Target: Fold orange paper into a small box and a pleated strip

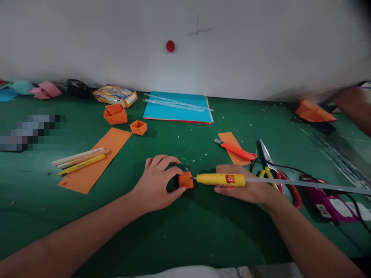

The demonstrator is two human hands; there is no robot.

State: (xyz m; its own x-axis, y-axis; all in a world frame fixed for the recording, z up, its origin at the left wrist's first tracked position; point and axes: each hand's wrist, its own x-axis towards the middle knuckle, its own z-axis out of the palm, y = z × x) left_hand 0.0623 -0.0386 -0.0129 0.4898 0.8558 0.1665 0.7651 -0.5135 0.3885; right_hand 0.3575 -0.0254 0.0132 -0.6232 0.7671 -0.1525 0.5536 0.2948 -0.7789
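Note:
My right hand (246, 189) is closed around a yellow glue gun (213, 179), with a long clear glue stick (304, 184) running out of its back end to the right. The gun's nozzle points left and meets, or nearly meets, the right side of a small folded orange paper box (186, 180). That box sits between the thumb and fingers of my left hand (159, 181), which pinches it from the left. Two more folded orange boxes, a larger one (115, 114) and a smaller one (138, 127), stand farther back to the left.
On an orange strip (95, 162) lie several pencils (81, 160). Scissors (269, 162), a red cutter (236, 150) and a purple power strip (333, 200) with black cord lie right. Blue paper (176, 110) bears clear sticks. Another person's hand (352, 100) is near folded orange paper (315, 112).

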